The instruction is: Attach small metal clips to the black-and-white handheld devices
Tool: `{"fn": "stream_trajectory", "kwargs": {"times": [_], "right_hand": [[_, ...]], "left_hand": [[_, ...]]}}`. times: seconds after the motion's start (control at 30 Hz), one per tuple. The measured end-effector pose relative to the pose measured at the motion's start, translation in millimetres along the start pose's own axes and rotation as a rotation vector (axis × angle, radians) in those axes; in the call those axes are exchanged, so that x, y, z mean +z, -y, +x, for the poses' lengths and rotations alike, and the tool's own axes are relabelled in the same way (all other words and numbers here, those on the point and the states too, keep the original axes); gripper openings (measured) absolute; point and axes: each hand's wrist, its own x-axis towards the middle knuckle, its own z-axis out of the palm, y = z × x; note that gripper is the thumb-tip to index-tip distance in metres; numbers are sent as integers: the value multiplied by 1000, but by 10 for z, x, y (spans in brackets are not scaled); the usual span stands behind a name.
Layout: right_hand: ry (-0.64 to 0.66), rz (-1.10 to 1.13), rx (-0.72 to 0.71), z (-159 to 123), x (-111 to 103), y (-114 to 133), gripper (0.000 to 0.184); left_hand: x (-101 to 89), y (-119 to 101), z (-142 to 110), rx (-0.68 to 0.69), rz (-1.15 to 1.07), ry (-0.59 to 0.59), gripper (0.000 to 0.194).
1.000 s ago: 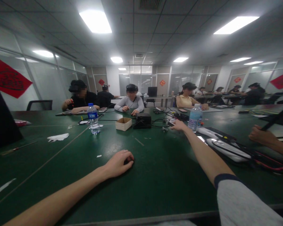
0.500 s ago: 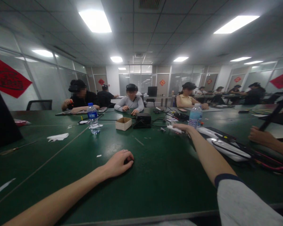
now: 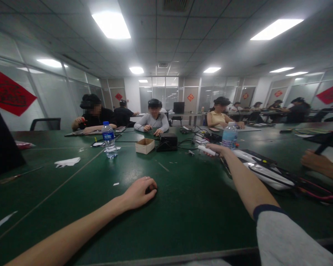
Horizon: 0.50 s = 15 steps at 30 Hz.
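Observation:
My right hand [image 3: 215,149] reaches far out over the green table [image 3: 180,214], its fingers wrapped round a slim white object [image 3: 206,150] with a rounded end. Its exact kind is too small to make out. A clear water bottle with a blue label [image 3: 229,136] stands just beyond that hand. My left hand [image 3: 141,191] rests on the tabletop, with a ring on one finger. Its fingers curl in towards the thumb around a dark gap, and no object shows in it. A small white scrap [image 3: 115,184] lies to its left.
An open cardboard box [image 3: 144,146] stands beside a black device [image 3: 168,142] with cables. Another water bottle [image 3: 109,140] is left of them. White and black bags [image 3: 266,171] lie under my right forearm. A co-worker's hand [image 3: 313,162] holds something dark at right.
My right hand has drawn slightly to the right with the white object, which has turned a little. The co-worker's hand at right has shifted rightward. My left hand has stayed in place.

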Motion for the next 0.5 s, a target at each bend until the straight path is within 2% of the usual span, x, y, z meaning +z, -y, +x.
{"fn": "stream_trajectory", "kwargs": {"times": [0.13,0.23,0.37,0.5], "right_hand": [[116,-130,-62,-139,27,332,29],[284,-267,-83,-217,258,661,34],[501,-418,-84,-390,936,1070,44],[752,-696,-143,-797,1633,1356,52]], "left_hand": [[23,10,6,-4,7,-19,17],[57,51,7,-23,3,-49,20],[82,85,5,-65,5,-133,26],[84,91,-6,-99,19,-188,29]]}}
